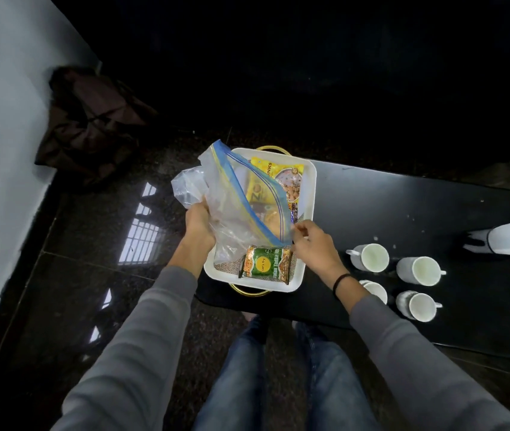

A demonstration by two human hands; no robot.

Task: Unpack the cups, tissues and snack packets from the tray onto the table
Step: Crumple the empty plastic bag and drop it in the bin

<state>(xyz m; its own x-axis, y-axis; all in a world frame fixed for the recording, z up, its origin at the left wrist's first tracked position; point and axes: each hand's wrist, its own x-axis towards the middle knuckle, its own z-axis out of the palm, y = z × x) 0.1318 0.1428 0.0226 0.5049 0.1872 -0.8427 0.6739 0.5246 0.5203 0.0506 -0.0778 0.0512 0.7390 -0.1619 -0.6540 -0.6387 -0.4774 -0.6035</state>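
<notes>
Likely a dim home room: a low black surface [418,197] bearing white ceramic cups [371,258], and a polished dark stone floor [76,290] reflecting a barred window [141,231].

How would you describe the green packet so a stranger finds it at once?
Find the white tray on the black table. At its near end, by the clear bag, lies the green packet. Only it is green with a yellow circle; the far packet is yellow.
</notes>
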